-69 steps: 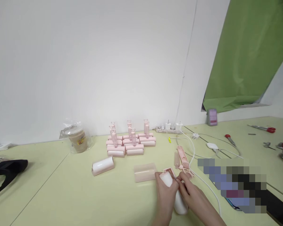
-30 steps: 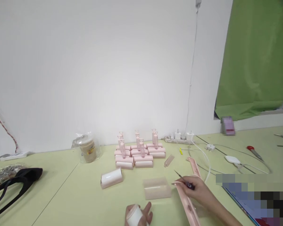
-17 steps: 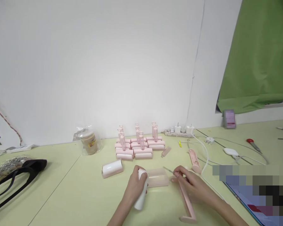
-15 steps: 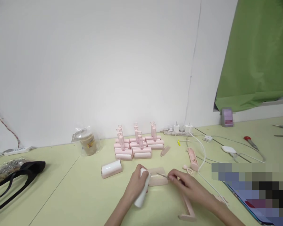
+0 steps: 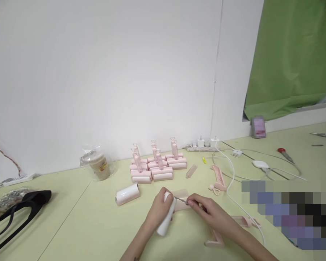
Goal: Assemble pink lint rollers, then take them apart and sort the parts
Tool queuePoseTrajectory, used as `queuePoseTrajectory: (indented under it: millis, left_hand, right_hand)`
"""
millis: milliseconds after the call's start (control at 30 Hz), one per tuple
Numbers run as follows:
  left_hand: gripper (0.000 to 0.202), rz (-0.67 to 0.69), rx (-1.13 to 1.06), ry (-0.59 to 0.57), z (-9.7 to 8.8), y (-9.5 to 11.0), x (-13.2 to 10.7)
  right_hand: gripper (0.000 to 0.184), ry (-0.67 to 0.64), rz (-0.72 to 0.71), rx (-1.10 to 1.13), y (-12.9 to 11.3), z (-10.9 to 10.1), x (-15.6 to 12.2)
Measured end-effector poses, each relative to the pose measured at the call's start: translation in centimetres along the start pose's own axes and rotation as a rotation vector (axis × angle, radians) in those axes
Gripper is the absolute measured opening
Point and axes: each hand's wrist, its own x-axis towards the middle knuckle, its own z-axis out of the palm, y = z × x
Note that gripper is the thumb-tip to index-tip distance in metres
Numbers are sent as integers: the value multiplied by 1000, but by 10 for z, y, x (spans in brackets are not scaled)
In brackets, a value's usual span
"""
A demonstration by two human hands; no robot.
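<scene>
My left hand (image 5: 159,208) is wrapped round a white lint roller refill (image 5: 165,224), which it holds tilted above the table. My right hand (image 5: 213,214) pinches a thin, pointed metal tool (image 5: 181,200), whose tip meets the upper end of the roll; its exact kind is unclear. Behind the hands lies a clear pinkish cover (image 5: 182,207), partly hidden. Under my right forearm sits a pink roller frame (image 5: 216,242), also partly covered. Another white roll in a pinkish cover (image 5: 127,194) rests to the left.
Several pink lint rollers (image 5: 163,174) stand by the wall. Right of them are a power strip (image 5: 202,148), white cables (image 5: 230,170) and a pink handle part (image 5: 218,178). A bagged cup (image 5: 100,166) and black straps (image 5: 38,197) are at left. A red-ended tool (image 5: 285,154) lies far right.
The metal tool's tip has moved left, from beside the roll onto its upper end. My right hand has shifted left towards my left hand. The camera view has turned slightly.
</scene>
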Motion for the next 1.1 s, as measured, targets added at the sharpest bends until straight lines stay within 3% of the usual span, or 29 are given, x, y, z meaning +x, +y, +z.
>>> queuePoseTrajectory:
  millis: [633,867,1100]
  left_hand:
    - [15,-41,17,15,-2,2,-1]
    - [38,-110,27,17,0,10,1]
    - [32,-95,32,37,1,7,8]
  right_hand:
    - [34,-33,-9,72,1,0,0]
    - [33,-19,84,25,11,-2,4]
    - [36,-16,30,85,8,-1,2]
